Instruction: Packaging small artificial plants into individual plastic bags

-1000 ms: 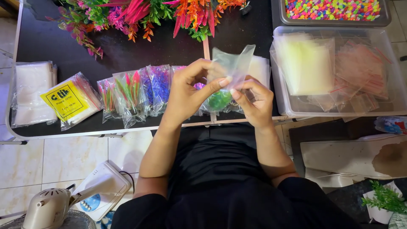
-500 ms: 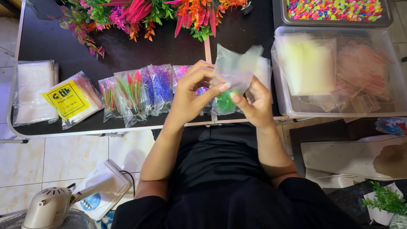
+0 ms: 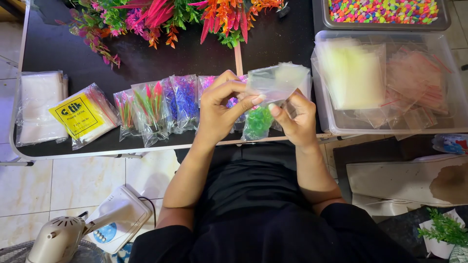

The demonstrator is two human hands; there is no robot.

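Both of my hands are raised over the front edge of a black table (image 3: 146, 63). My left hand (image 3: 222, 109) and my right hand (image 3: 295, 117) pinch the same small clear plastic bag (image 3: 278, 80) from either side. A small green plastic plant (image 3: 258, 122) hangs in the lower part of that bag, between my two hands. Just left of my left hand lies a row of filled clear bags (image 3: 161, 104) holding red, green, blue and purple plastic plants.
Loose colourful plastic plants (image 3: 170, 17) lie along the far edge. A clear tub (image 3: 441, 124) of empty bags sits right, a tray of coloured pebbles (image 3: 385, 10) behind it. Packs of bags (image 3: 85, 117) lie left. A fan (image 3: 58, 238) stands on the floor.
The bag has tilted and dropped slightly between my hands, and the green plant now sits lower in it. My hands stayed over the table edge.
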